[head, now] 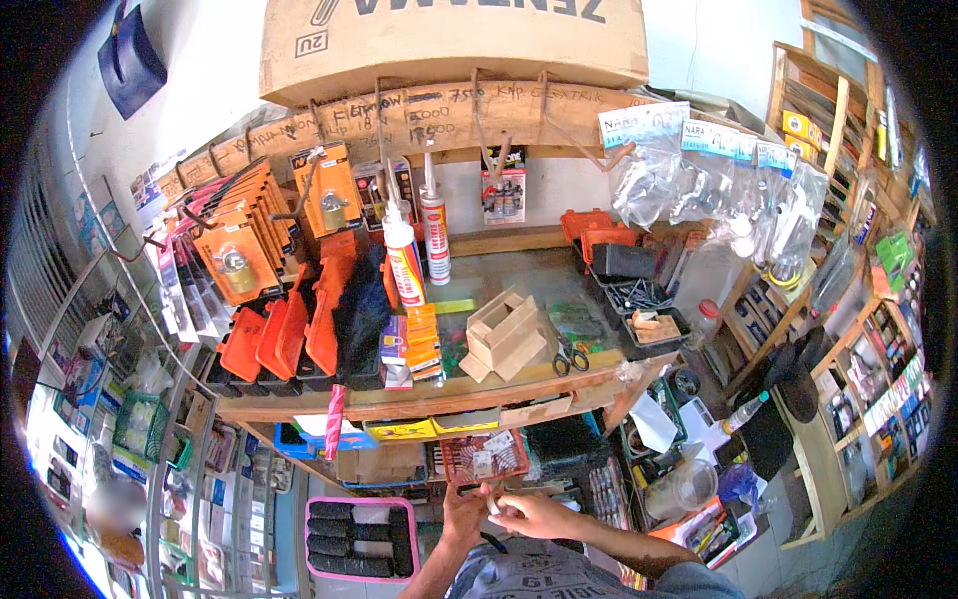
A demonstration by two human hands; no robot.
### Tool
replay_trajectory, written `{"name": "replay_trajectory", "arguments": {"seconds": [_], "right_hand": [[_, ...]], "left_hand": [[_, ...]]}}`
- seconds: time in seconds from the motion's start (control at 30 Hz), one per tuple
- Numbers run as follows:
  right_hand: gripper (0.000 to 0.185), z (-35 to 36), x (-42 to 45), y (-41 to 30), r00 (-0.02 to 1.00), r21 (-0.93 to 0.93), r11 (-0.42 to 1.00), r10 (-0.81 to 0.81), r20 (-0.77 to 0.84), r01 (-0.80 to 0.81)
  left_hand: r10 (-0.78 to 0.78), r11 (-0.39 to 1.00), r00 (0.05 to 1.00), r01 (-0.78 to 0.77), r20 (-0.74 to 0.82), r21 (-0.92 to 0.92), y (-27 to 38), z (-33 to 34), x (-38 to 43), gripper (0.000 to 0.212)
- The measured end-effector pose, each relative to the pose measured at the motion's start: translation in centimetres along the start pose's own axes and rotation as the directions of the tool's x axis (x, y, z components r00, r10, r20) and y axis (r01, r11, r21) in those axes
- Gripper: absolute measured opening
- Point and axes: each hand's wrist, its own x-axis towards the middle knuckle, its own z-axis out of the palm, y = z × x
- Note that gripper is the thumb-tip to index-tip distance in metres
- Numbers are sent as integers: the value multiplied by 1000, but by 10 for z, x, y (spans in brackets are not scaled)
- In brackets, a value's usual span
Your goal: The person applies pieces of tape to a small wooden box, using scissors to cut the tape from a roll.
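Close to my chest, my left hand (462,515) and my right hand (540,517) meet around a small pale item (491,502). Fingers cover most of it, so its kind cannot be told. A red plastic basket (462,466) holding packaged goods sits just beyond my fingertips, under the counter. On the glass-topped wooden counter above it stands an opened cardboard box (503,329), flaps spread. Black-handled scissors (570,361) lie to its right at the counter's front edge.
Silicone sealant tubes (404,262), orange-lidded black bins (281,337) and carded padlocks (233,269) crowd the left. Bagged taps (703,180) hang at right above a bin of screws (636,292). A pink-rimmed tray (361,500) is low left; a person (116,517) is at far left.
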Motion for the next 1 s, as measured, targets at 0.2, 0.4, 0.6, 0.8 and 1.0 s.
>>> {"name": "replay_trajectory", "arguments": {"seconds": [0.2,0.4,0.6,0.8,1.0], "right_hand": [[32,-6,4,-5,994,6,1000,-8,-108,8],[31,-19,15,-27,959,-104,986,-151,-238,130],[24,-29,10,-19,868,-279,910,-388,-309,307],[20,-75,4,-53,877,-380,865,-428,-221,327],[21,-107,16,-61,801,-542,773,-533,-273,330]], "left_hand": [[546,763,838,-496,-3,414,-18,44,-5,65],[669,631,735,-638,107,441,-21,43,25,64],[737,614,675,-693,41,378,-7,72,16,69],[673,494,698,-671,246,553,40,90,0,66],[461,462,719,-695,520,551,94,110,-16,94]]}}
